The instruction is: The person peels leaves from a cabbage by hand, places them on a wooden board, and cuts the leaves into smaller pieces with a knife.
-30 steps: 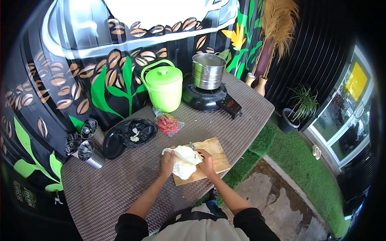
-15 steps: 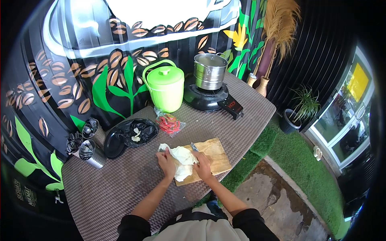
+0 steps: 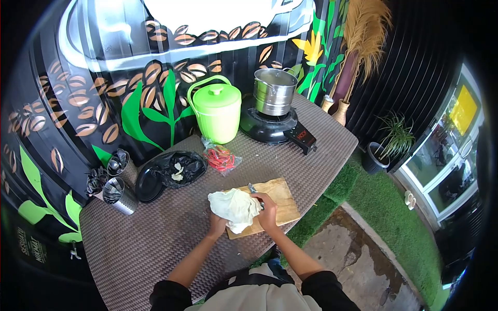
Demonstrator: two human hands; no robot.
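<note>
Cabbage (image 3: 234,206), pale and crinkled, sits over the near-left end of the flat wooden board (image 3: 284,199). My left hand (image 3: 218,225) cups it from below, fingers curled into the leaves. My right hand (image 3: 268,210) is closed round a small knife (image 3: 252,188). Both rest above the ribbed grey table (image 3: 155,238).

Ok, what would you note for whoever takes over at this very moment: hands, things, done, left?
Left hand grips the pale cabbage from below, over the left end of the cutting board.
Right hand is closed on a knife, pressed against the cabbage.
Done: pale scraps lie in the black bag behind-left.
Left: cabbage looks largely whole, no cut pieces on the board; the chilli bag lies untouched behind it.
</note>
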